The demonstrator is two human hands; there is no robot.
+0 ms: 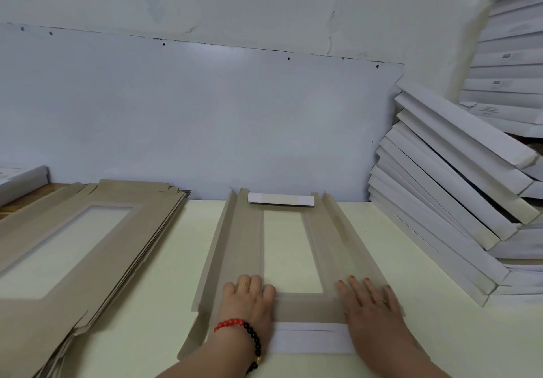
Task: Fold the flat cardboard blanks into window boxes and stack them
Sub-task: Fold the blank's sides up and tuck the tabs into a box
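A brown cardboard blank (pixel 329 239) with a rectangular window lies lengthwise on the table in front of me. Its long side flaps stand partly raised, and white end flaps are folded over at the far and near ends. My left hand (pixel 248 298) rests on the near left part of the blank with its fingers curled down at the window's corner. My right hand (pixel 371 304) presses flat on the near right part, fingers straight. A stack of flat brown blanks (pixel 123 224) lies to the left.
Folded white boxes (pixel 440 207) lean in a slanted stack at the right, with more white boxes (pixel 505 63) piled behind them. A white box corner (pixel 20 180) shows at the far left. The pale table (pixel 191 260) ends at a wall behind.
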